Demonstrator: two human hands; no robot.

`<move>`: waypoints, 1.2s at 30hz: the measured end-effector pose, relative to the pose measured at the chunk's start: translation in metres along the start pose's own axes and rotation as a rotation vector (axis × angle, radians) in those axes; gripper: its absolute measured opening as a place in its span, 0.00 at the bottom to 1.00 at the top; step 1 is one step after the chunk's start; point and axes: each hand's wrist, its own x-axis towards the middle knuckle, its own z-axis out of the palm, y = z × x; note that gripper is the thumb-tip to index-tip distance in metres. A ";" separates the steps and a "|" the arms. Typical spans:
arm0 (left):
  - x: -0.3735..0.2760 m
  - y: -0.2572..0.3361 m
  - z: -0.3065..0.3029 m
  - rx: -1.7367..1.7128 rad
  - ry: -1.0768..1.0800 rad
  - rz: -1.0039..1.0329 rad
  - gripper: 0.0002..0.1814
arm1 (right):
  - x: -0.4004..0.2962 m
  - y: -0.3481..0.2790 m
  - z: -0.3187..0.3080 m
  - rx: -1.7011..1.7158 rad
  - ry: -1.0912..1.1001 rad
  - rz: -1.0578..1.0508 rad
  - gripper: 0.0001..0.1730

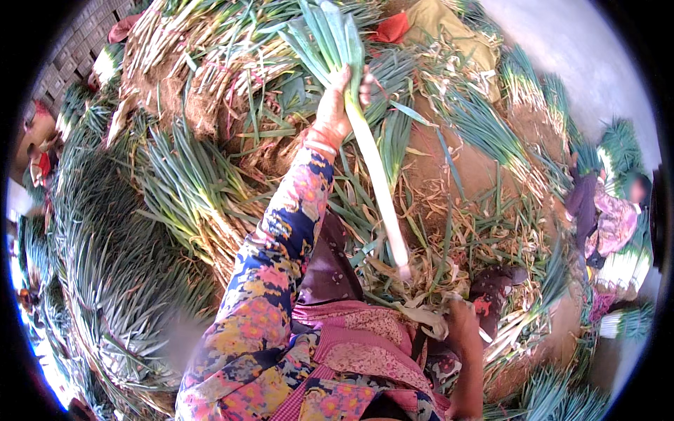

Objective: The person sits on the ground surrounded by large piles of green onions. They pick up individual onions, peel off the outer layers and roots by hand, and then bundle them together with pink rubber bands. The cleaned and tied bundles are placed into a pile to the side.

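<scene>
My left hand (337,105), at the end of a flowered sleeve, grips a large green onion (374,171) where its green leaves begin. The leaves fan out above the hand, and the clean white stalk slants down to its root end near my lap. My right hand (462,323) is low on the right, holding pale, dry outer leaves (429,317) that hang beside its fingers. Its fingertips are blurred and partly hidden. Loose peelings and trimmed leaves lie between the stalk's root end and my right hand.
Bundled green onions (195,189) lie left of my arm, by a large leafy heap (121,263). More unpeeled stalks (210,52) are piled ahead. Leaf scraps cover the brown ground (432,152). A person (611,216) sits at the right among bundles; another person (38,164) is far left.
</scene>
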 end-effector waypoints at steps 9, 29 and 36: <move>-0.042 -0.060 0.073 -0.030 -0.140 -0.158 0.30 | 0.248 -0.158 -0.099 1.317 0.726 -0.427 0.21; -0.011 -0.016 -0.004 0.066 0.084 -0.038 0.24 | -0.021 -0.001 0.021 0.481 -0.215 0.145 0.15; -0.028 -0.035 0.015 0.103 0.098 -0.035 0.16 | 0.089 -0.002 -0.019 0.082 0.144 0.233 0.25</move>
